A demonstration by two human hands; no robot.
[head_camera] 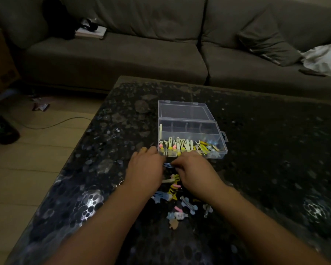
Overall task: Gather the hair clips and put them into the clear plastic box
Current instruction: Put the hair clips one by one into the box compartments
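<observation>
No legible text anywhere, perhaps owing to dim, blurred view.

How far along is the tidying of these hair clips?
Roughly halfway. Many clips already sit in the front section of the clear box. The left hand and right hand seem to pinch a blue clip. A loose pile waits on the table.

A grey sofa [161, 35] fills the top of the frame. A book [91, 32] lies on its seat at upper left, and a dark cushion [266, 39] and white cloth [325, 58] at upper right. A cable [55, 123] crosses the wooden floor [36, 150] at left.
</observation>
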